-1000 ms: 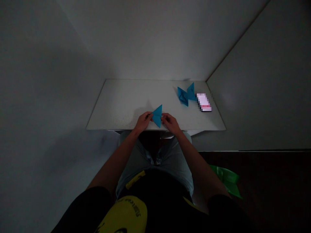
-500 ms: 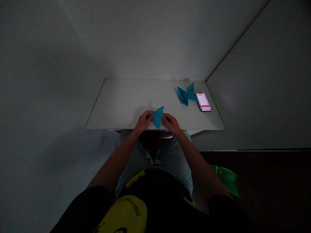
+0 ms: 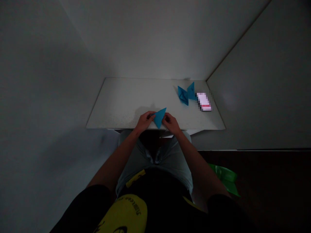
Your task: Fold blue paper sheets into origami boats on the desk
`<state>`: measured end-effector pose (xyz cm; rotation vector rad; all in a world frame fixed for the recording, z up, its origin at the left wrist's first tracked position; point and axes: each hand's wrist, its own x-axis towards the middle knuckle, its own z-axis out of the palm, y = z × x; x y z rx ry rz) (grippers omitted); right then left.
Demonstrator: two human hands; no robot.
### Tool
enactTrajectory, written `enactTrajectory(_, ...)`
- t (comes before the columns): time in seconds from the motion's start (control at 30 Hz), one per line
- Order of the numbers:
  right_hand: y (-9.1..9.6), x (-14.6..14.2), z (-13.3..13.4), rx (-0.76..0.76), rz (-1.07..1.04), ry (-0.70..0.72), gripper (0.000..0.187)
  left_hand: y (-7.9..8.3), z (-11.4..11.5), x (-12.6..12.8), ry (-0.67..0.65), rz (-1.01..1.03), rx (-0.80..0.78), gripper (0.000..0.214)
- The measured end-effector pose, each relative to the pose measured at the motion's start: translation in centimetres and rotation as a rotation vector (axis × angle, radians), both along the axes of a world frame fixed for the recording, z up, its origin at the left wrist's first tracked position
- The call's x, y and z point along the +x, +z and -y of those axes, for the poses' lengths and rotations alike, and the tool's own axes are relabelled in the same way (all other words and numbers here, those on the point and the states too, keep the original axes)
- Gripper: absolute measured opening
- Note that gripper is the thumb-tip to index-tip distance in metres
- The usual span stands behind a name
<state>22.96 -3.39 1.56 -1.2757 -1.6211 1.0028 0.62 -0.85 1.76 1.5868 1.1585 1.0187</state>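
A folded blue paper [image 3: 159, 118], pointed at its top and bottom, is held just over the front edge of the white table [image 3: 126, 97]. My left hand [image 3: 145, 121] pinches its left side between thumb and fingers. On the other side, my right hand [image 3: 171, 123] has its fingers closed at the paper's right edge; the fingertips are partly hidden behind it. Farther back on the right lie a folded blue paper boat [image 3: 183, 95] and a second blue folded paper piece [image 3: 191, 91], close together.
A phone [image 3: 204, 101] with a blurred-out lit screen lies right of the paper pieces. Walls border the table at the back and right. On the dark floor at lower right is a green plastic-looking thing [image 3: 224, 176]. My legs are under the table's front edge.
The blue paper has tilted, its top point shifting slightly to the right. Both hands stay at nearly the same place, gripping it.
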Motion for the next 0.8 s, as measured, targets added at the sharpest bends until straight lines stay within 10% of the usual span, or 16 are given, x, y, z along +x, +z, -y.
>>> enactTrajectory(0.43,0.4,-2.7,0.3,0.031,0.305,-0.183,0.036,0.8,1.2,0.0,-0.153,-0.144,0.197,0.058)
enactTrajectory(0.8,0.7,0.0,0.0,-0.034,-0.161,0.000,0.043,0.2,0.3,-0.2,0.025,0.087,0.020,0.035)
